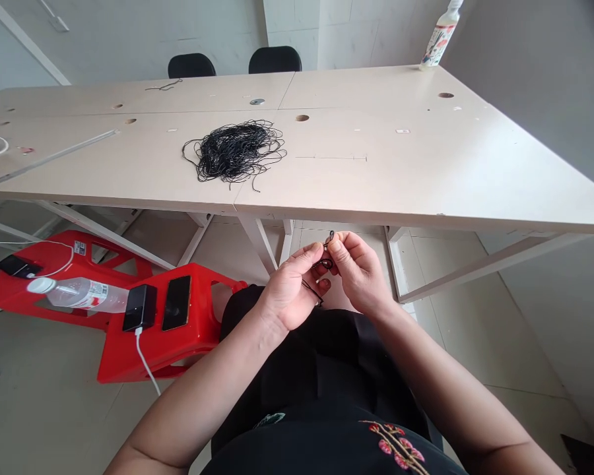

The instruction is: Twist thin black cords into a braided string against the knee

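Above my lap, just below the table's front edge, a thin black cord (323,263) runs between my two hands. My left hand (294,284) pinches it between thumb and forefinger, and some of the cord loops down past the palm. My right hand (359,272) pinches the cord close by, with a small loop standing up above its fingertips. The two thumbs almost meet. Whether there is a knot between the fingertips is hidden. On the table lies a tangled heap of black cord (235,152), loose ends sticking out toward me.
The pale table (426,178) spans the view ahead. A bottle (438,39) stands at its far right corner. To my left, a red stool (178,343) carries a phone (177,302), a black box with a white cable (139,307) and a clear plastic bottle (86,293) lying down.
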A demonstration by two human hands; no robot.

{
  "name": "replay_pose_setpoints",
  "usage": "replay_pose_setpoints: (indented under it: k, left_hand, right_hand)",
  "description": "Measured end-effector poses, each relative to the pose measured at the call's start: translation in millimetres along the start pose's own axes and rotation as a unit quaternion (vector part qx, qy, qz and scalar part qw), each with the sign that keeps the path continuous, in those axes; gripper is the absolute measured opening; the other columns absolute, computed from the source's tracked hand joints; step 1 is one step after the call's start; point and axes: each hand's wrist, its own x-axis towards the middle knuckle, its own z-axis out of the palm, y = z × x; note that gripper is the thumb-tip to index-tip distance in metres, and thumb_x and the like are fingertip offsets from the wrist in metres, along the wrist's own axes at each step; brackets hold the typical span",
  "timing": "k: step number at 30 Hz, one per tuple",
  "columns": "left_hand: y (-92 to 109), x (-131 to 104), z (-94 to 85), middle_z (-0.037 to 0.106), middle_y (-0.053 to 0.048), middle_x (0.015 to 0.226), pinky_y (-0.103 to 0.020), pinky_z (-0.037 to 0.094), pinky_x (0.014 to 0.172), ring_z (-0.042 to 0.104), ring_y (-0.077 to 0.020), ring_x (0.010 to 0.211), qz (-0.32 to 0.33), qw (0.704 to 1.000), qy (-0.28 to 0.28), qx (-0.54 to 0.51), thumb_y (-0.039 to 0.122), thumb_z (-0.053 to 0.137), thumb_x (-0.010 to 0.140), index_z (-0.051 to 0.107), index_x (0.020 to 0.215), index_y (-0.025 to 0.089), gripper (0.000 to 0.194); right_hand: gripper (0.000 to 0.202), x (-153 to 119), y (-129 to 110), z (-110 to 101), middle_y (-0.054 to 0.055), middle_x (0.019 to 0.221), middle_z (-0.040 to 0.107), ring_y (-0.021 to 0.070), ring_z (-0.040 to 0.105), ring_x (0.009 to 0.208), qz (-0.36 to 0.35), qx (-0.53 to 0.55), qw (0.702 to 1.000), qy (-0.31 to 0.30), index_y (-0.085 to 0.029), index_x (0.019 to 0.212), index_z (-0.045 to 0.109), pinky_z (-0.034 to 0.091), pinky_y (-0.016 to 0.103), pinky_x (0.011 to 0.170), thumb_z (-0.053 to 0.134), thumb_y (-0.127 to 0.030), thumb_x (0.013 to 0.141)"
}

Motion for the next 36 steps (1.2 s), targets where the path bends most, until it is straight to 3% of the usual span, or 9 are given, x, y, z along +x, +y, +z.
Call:
replay_pose_setpoints:
  k: [6,10,13,16,23,28,31,34,36]
  left_hand:
    - [4.8,-12.5,-4.2,0.059,-0.001,0.072,-0.021,0.036,0.054,0.052,-0.0094,0.066,0.04,0.999,0.027,-0.021,0.029,0.071,0.067,0.064,0.075,0.017,0.017]
    - [8.2,-25.1,-6.3,0.06,-0.001,0.073,-0.021,0.033,0.055,0.052,-0.009,0.066,0.087,0.995,0.048,-0.008,0.032,0.074,0.064,0.064,0.073,0.016,0.021]
    - [9.6,-33.8,-7.9,0.058,-0.001,0.071,-0.021,0.03,0.054,0.049,-0.0082,0.065,0.122,0.988,0.094,0.017,0.033,0.077,0.058,0.063,0.07,0.014,0.026]
    - [10.4,-41.1,-9.3,0.056,-0.001,0.069,-0.021,0.029,0.053,0.047,-0.0076,0.064,0.141,0.984,0.107,0.028,0.034,0.078,0.056,0.062,0.066,0.013,0.028]
    - [7.7,-43.6,-11.6,0.052,0.0,0.065,-0.021,0.029,0.051,0.046,-0.0069,0.058,0.082,0.993,0.04,-0.07,0.033,0.078,0.056,0.058,0.066,0.013,0.029]
    - [-7.0,-34.8,-7.1,0.052,0.001,0.066,-0.019,0.031,0.053,0.046,-0.006,0.061,0.117,0.992,0.039,-0.026,0.03,0.072,0.067,0.059,0.073,0.015,0.021]
    - [-15.0,-28.6,-3.3,0.052,0.002,0.068,-0.018,0.032,0.054,0.043,-0.0055,0.062,0.164,0.986,0.02,0.031,0.028,0.069,0.071,0.059,0.075,0.016,0.017]
    - [-20.0,-22.0,-1.4,0.048,0.003,0.066,-0.018,0.032,0.052,0.041,-0.0052,0.059,0.143,0.988,-0.001,0.052,0.029,0.066,0.075,0.058,0.075,0.016,0.016]
    - [-22.4,-17.9,-1.6,0.047,0.003,0.067,-0.018,0.032,0.052,0.04,-0.0052,0.059,0.127,0.99,-0.009,0.061,0.029,0.065,0.075,0.058,0.074,0.016,0.016]
  right_hand:
    - [0.019,-3.5,-0.4,10.9,-0.003,0.068,0.051,0.0083,0.048,0.06,-0.038,-0.064,0.997,-0.009,-0.02,0.079,0.051,0.044,0.022,0.057,0.052,-0.038,0.086]
    - [0.011,-7.4,7.1,18.8,0.003,0.083,0.058,0.0133,0.057,0.073,-0.133,-0.121,0.984,-0.015,-0.021,0.082,0.053,0.049,0.028,0.064,0.053,-0.032,0.085]
    - [0.008,-9.0,9.3,27.4,0.003,0.08,0.06,0.0153,0.059,0.071,-0.2,-0.178,0.962,0.047,-0.021,0.079,0.055,0.05,0.031,0.064,0.06,-0.028,0.079]
    - [0.014,-11.0,7.0,34.6,0.002,0.073,0.061,0.0158,0.06,0.064,-0.195,-0.146,0.965,0.095,-0.021,0.075,0.055,0.051,0.031,0.058,0.068,-0.027,0.071]
    - [0.018,-16.6,14.1,34.2,0.001,0.075,0.059,0.016,0.06,0.069,-0.243,-0.094,0.964,0.052,-0.024,0.079,0.057,0.052,0.032,0.061,0.07,-0.019,0.067]
    - [0.018,-19.3,6.9,38.7,-0.001,0.076,0.054,0.0094,0.054,0.064,-0.089,0.065,0.981,0.16,-0.022,0.08,0.053,0.047,0.023,0.056,0.065,-0.016,0.068]
    - [0.022,-11.5,-3.3,34.8,-0.005,0.069,0.049,0.0049,0.045,0.053,0.029,0.221,0.953,0.206,-0.022,0.078,0.047,0.04,0.019,0.05,0.059,-0.011,0.064]
    - [0.024,-5.3,-11.5,20.0,-0.006,0.067,0.049,0.0041,0.042,0.05,0.094,0.296,0.923,0.229,-0.021,0.075,0.043,0.037,0.018,0.048,0.055,-0.007,0.061]
    - [0.021,-5.1,-14.4,7.2,-0.005,0.068,0.049,0.0043,0.042,0.05,0.145,0.335,0.909,0.203,-0.02,0.07,0.041,0.038,0.018,0.048,0.056,-0.007,0.062]
